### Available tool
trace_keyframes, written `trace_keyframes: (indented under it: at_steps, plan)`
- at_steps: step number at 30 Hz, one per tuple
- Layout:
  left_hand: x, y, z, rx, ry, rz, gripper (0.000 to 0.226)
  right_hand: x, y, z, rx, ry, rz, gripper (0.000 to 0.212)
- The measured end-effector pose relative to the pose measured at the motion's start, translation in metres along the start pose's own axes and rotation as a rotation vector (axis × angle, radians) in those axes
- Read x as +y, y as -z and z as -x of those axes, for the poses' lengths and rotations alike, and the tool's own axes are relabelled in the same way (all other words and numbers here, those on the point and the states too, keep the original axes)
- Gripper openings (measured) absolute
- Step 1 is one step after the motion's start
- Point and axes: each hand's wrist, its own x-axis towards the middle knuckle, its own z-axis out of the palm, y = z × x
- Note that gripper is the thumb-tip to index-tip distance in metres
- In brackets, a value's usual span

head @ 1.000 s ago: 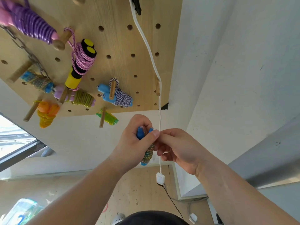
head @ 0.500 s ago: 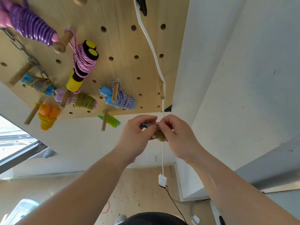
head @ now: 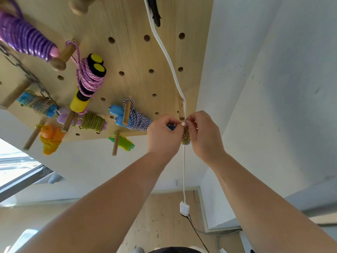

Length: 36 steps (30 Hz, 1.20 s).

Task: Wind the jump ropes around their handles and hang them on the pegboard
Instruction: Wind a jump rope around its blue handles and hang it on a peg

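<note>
A wound jump rope (head: 185, 136) with blue handles and a yellowish speckled cord is held up at the tip of a wooden peg (head: 181, 109) near the lower right corner of the wooden pegboard (head: 131, 57). My left hand (head: 164, 136) grips the blue handles from the left. My right hand (head: 204, 136) pinches the cord's loop right at the peg's end. Most of the bundle is hidden between my hands.
Several wound ropes hang on other pegs: purple (head: 25, 39), pink with yellow handles (head: 89, 81), blue with striped cord (head: 131, 116), green (head: 123, 142), orange (head: 50, 137). A white cable (head: 169, 61) drops past the peg. A white wall (head: 264, 88) stands right.
Both hands have risen from below the board to the peg's tip, carrying the blue-handled rope. The right hand went from beside the bundle to pinching its loop.
</note>
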Motion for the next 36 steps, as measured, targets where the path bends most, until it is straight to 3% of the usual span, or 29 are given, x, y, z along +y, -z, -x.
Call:
trace_keyframes:
  at_steps: [12,17,30,36]
  plan:
    - [-0.002,0.000,-0.009,0.085,-0.130,-0.025,0.011,0.005,0.003,-0.023,-0.037,0.102,-0.114,0.014]
    - [-0.003,-0.002,-0.015,0.000,-0.126,-0.033,0.012,0.014,0.008,-0.021,-0.087,0.039,-0.270,0.010]
    - [-0.015,0.001,-0.024,-0.115,-0.219,-0.006,0.013,0.019,-0.002,-0.024,-0.068,-0.019,-0.405,0.010]
    - [-0.018,0.008,-0.037,-0.218,-0.113,0.130,0.016,0.014,-0.004,-0.040,-0.063,-0.031,-0.428,0.016]
